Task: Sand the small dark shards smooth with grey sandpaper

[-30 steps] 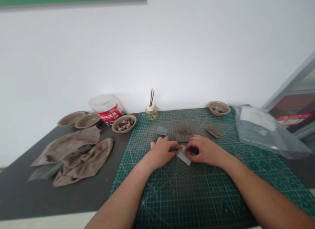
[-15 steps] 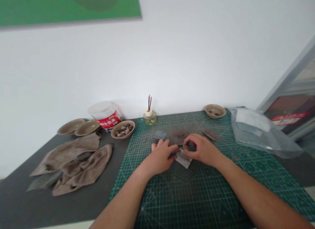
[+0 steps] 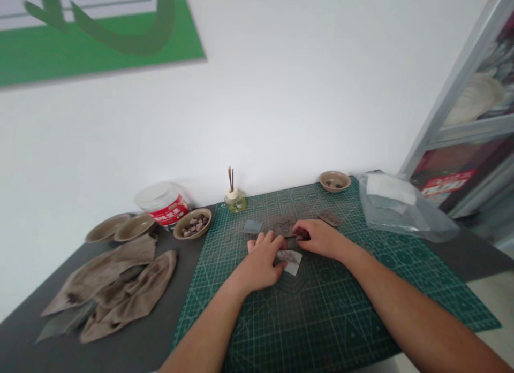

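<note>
Left hand (image 3: 261, 263) is kept flat and open, a white paper slip (image 3: 293, 263) being pinned under its fingertips on the green cutting mat (image 3: 321, 314). Since the earlier view, the right hand (image 3: 319, 239) has been drawn off the slip; it is curled narrowly, a small dark piece (image 3: 304, 234) held at its fingertips, beside a brown square card (image 3: 283, 226) on the mat.

The left forearm (image 3: 201, 330) and right forearm (image 3: 421, 325) slant inward from the near edge. The left hand (image 3: 261, 263) rests palm down, fingers loosely curled. Just to its right, the right hand (image 3: 319, 239) angles leftward, fingertips (image 3: 299, 231) bunched together.
</note>
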